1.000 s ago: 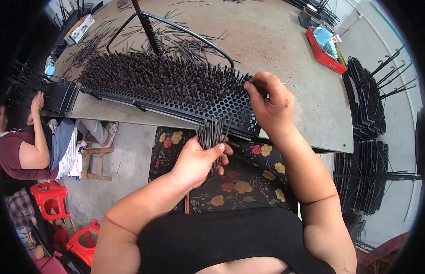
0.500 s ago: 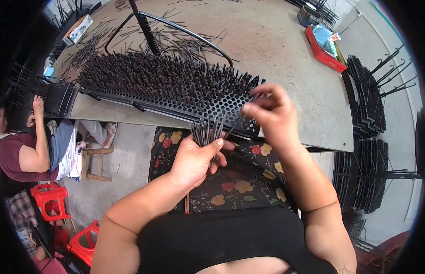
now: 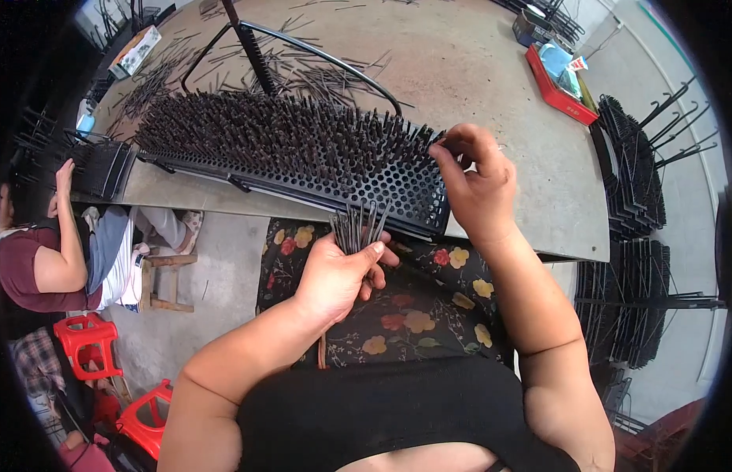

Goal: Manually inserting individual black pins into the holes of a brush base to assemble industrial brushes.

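My left hand (image 3: 333, 277) is closed around a bundle of thin dark metal rods (image 3: 355, 228), their upper ends fanning out above the fingers. In front of it lies a long black perforated rack (image 3: 393, 190), tilted across the table edge. Dark rods (image 3: 279, 134) stand upright in most of its holes; toward the right end, many holes are bare. At the rack's far right corner, my right hand (image 3: 482, 185) has thumb and fingers pinched together beside the last standing rods. Whatever lies between those fingertips is too small to make out.
Loose rods (image 3: 327, 82) lie scattered behind the rack, near a curved metal bar (image 3: 334, 59). A red tray (image 3: 559, 86) holds bags at the back right. Black racks (image 3: 630, 165) are stacked on the right. At left, another person (image 3: 47, 259) sits near red stools (image 3: 86, 342).
My right hand has moved up and away from my left, to the rack's far right corner. The slanting rod below its fingers no longer shows. My left hand has barely moved.
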Demonstrator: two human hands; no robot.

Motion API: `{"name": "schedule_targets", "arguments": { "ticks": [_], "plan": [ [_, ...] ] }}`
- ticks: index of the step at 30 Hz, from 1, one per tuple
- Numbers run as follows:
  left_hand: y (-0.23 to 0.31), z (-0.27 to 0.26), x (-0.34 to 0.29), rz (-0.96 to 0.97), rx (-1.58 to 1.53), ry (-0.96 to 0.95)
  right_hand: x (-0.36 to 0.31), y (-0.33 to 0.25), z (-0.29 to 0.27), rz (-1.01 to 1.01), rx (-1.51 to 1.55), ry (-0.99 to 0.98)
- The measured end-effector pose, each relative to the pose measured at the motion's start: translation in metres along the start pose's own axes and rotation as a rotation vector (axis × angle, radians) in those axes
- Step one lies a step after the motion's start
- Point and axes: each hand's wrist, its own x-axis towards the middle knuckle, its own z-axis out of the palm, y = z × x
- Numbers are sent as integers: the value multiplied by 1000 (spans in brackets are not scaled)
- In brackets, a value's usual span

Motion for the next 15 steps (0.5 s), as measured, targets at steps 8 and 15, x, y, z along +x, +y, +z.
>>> {"name": "schedule_targets", "arguments": {
  "ticks": [8,15],
  "plan": [
    [-3,-7,0,39,-185,-131,-27,-37,-10,329,256,-383],
    [1,-1,-2,-7,-60,-104,-7,-8,-25,550,448,-146]
  ]
}}
